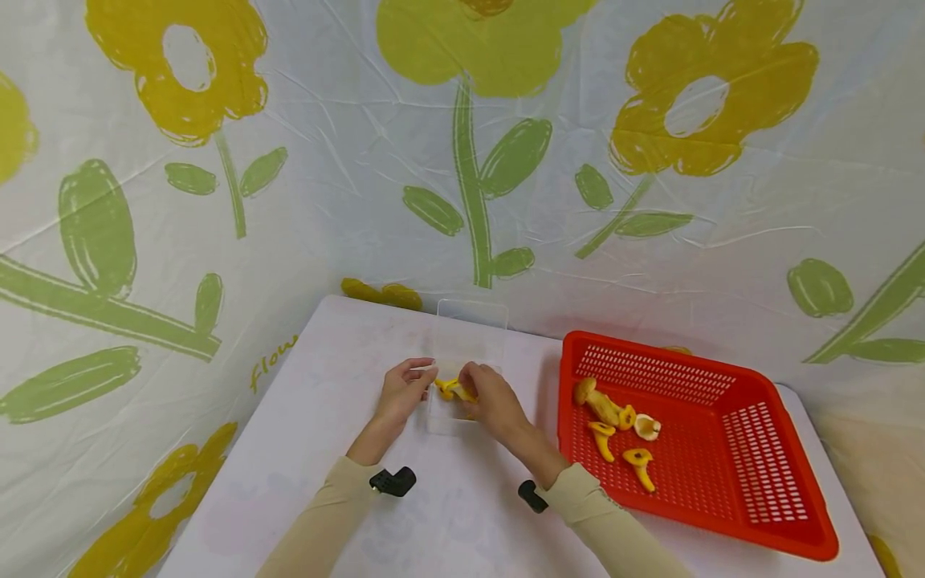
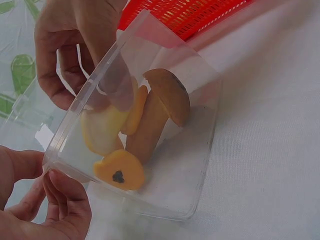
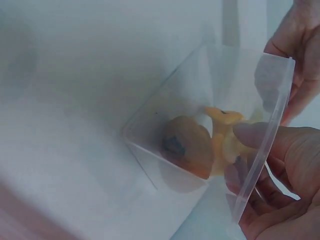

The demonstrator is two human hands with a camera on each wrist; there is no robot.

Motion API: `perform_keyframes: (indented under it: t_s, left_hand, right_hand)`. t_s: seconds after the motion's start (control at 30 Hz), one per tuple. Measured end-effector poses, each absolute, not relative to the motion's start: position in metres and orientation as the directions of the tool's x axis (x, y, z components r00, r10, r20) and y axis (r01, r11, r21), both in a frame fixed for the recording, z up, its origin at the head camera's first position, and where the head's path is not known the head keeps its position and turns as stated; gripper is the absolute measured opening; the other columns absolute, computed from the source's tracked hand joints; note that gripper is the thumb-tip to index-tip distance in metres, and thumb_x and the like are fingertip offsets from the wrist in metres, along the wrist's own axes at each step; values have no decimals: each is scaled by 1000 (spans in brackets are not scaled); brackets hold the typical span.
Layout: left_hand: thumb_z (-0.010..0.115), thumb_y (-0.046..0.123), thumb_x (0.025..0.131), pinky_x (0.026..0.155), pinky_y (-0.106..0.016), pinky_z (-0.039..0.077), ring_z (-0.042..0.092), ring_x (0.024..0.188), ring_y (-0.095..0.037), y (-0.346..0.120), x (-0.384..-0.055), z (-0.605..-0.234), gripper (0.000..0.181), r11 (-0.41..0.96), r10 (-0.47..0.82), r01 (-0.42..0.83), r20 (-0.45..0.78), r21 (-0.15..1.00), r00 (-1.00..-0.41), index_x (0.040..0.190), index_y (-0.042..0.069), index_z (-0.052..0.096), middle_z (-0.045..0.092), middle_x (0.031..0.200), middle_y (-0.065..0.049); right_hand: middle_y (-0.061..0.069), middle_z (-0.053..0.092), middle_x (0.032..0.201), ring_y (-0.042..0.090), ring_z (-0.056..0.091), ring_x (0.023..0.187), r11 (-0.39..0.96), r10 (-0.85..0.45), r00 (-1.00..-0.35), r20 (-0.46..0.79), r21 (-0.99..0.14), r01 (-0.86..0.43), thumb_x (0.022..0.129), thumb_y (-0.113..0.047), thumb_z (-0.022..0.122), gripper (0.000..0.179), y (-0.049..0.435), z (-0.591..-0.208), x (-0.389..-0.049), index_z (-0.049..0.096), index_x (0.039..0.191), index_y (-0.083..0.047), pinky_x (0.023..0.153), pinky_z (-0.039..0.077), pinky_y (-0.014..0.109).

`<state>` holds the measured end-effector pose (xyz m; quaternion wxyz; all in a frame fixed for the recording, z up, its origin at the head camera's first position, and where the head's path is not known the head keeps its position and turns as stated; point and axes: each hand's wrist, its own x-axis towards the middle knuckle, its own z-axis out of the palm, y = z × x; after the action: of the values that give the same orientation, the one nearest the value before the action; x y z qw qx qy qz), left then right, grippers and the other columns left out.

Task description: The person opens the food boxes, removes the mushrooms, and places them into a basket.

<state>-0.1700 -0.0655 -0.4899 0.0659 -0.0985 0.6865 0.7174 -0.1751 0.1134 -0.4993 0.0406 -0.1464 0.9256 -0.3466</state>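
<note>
A clear plastic box (image 1: pixel 442 425) stands on the table with its transparent lid (image 1: pixel 471 325) raised at the back. My left hand (image 1: pixel 397 395) pinches the box's left rim between thumb and fingers. Reaching over the opposite rim, my right hand (image 1: pixel 499 405) has its thumb and fingers inside the box, holding a pale yellow mushroom (image 2: pixel 97 132). Beside that one lie a brown thick-stemmed mushroom (image 2: pixel 147 130) and a yellow trumpet-shaped mushroom (image 2: pixel 120 170) with a dark spot in its cap. The box wall blurs the right fingertips.
To the right, a red plastic basket (image 1: pixel 694 494) holds several mushrooms: a brown one (image 1: pixel 603 405), yellow trumpet-shaped ones (image 1: pixel 640 467) and a pale piece (image 1: pixel 647 427). A white cloth covers the table (image 1: pixel 289 482). Flower-printed fabric (image 1: pixel 325 160) hangs behind the table and along its left.
</note>
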Motion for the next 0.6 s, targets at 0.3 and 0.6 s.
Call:
perform_keyframes:
  t_s: [0.3,0.6]
  left_hand:
    - [66,7,100,65,-21,51,56,77,-17,-66,-170,-493,35,-50,-32,-214,-215,976,-976,129,-11,61,65,106,-28]
    - [67,8,99,63,-22,51,57,74,-14,-66,-187,-527,36,-47,-39,-207,-209,977,-977,130,-10,61,65,108,-30]
  right_hand:
    - [8,62,99,23,57,89,746,-317,-947,48,-604,-280,84,4,80,30,115,-499,-174,61,106,-5,90,57,40]
    - [15,67,106,29,62,95,722,-349,-937,-24,-645,-252,87,4,77,28,126,-483,-174,66,113,2,91,57,42]
